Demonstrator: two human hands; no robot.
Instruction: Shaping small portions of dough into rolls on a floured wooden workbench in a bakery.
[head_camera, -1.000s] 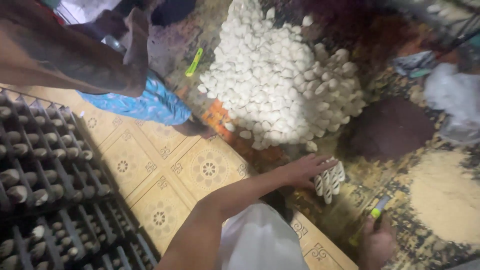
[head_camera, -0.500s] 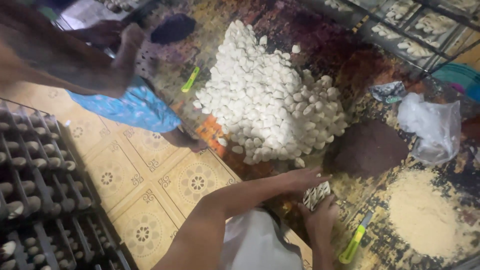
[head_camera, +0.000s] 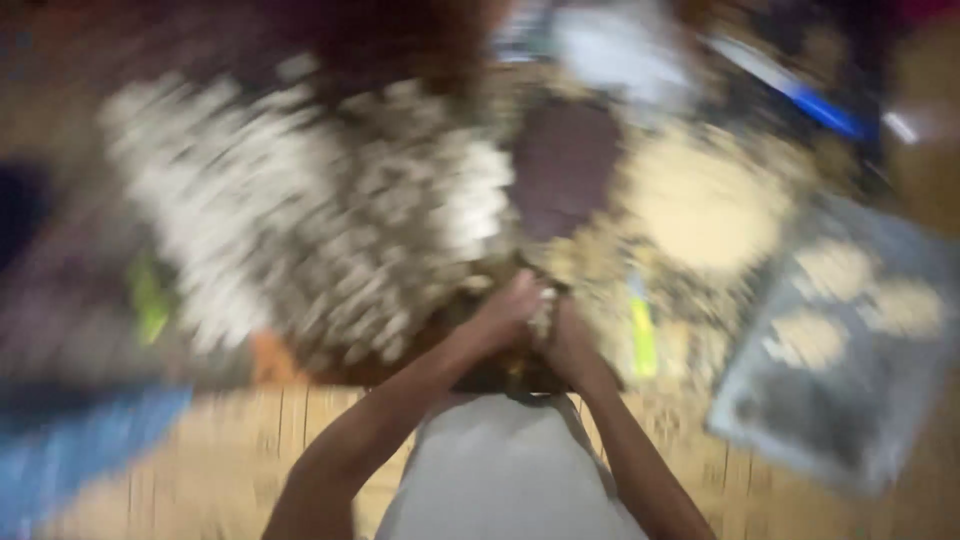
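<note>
Floor scene, heavily motion-blurred. Both hands meet at the near edge of the heap of white pieces (head_camera: 330, 230): left hand (head_camera: 505, 312) and right hand (head_camera: 568, 345) close together around a small pale bundle (head_camera: 542, 318); finger positions cannot be told. Beyond lie a dark mound (head_camera: 565, 165), a tan powder patch (head_camera: 705, 205), a yellow-green tool (head_camera: 642, 335) and a grey tray (head_camera: 850, 350).

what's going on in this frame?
The frame is badly motion-blurred. A person's left hand and right hand meet at the near edge of a big pile of small white pieces, apparently holding a few. A yellow-green tool lies right of the hands, near dark and tan heaps.
</note>
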